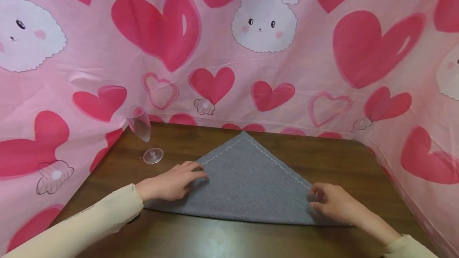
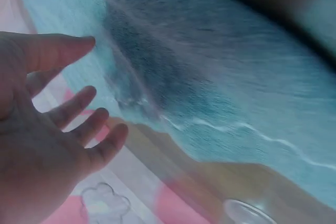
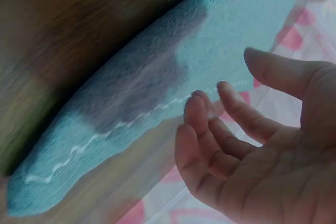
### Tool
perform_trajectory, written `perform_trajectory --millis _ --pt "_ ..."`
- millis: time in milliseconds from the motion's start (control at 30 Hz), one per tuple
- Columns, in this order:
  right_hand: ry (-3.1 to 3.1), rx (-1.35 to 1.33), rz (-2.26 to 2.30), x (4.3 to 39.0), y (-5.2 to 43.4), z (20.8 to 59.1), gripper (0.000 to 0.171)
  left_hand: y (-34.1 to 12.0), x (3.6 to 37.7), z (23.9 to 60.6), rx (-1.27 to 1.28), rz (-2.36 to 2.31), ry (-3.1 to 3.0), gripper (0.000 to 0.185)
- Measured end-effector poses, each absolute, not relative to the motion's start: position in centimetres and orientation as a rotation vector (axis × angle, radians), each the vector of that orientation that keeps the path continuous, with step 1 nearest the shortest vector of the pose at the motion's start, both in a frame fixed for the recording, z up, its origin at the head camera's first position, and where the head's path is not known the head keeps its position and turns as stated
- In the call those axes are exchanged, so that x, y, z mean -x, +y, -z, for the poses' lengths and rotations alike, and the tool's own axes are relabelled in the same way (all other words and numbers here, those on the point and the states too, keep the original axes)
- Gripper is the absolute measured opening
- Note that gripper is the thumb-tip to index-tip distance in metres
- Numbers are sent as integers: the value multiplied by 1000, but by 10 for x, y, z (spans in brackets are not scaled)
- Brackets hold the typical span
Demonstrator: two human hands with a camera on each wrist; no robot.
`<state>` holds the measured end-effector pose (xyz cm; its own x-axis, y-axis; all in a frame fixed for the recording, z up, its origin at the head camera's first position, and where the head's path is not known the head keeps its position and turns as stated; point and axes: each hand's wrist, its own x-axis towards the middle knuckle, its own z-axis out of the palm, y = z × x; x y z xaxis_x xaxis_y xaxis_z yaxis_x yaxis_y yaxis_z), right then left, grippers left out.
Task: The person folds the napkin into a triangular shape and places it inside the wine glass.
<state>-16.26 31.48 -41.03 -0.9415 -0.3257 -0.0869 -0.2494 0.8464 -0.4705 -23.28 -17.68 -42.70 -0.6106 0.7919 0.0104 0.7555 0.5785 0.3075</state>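
A grey napkin (image 1: pixel 247 182) with white stitching lies folded into a triangle on the dark wooden table (image 1: pixel 215 238), its point facing away from me. My left hand (image 1: pixel 172 184) rests over the napkin's left corner with its fingers stretched out. In the left wrist view that hand (image 2: pixel 47 145) is open and spread just above the cloth (image 2: pixel 210 77). My right hand (image 1: pixel 331 202) is at the right corner. The right wrist view shows it (image 3: pixel 262 150) with loosely bent fingers holding nothing, beside the cloth's (image 3: pixel 157 87) stitched edge.
An empty champagne flute (image 1: pixel 143 134) stands at the table's back left, close to my left hand; its foot (image 2: pixel 247 212) shows in the left wrist view. A pink sheet (image 1: pixel 287 51) with hearts and bunnies walls in the table behind and on both sides.
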Motion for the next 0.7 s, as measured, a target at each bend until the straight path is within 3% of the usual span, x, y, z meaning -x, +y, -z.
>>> perform_trajectory --millis 400,700 --pt "2804 325 510 164 293 421 59 -151 250 422 -1280 -245 2521 72" --pt "2813 311 466 165 289 427 62 -152 260 422 -1253 -288 2475 72"
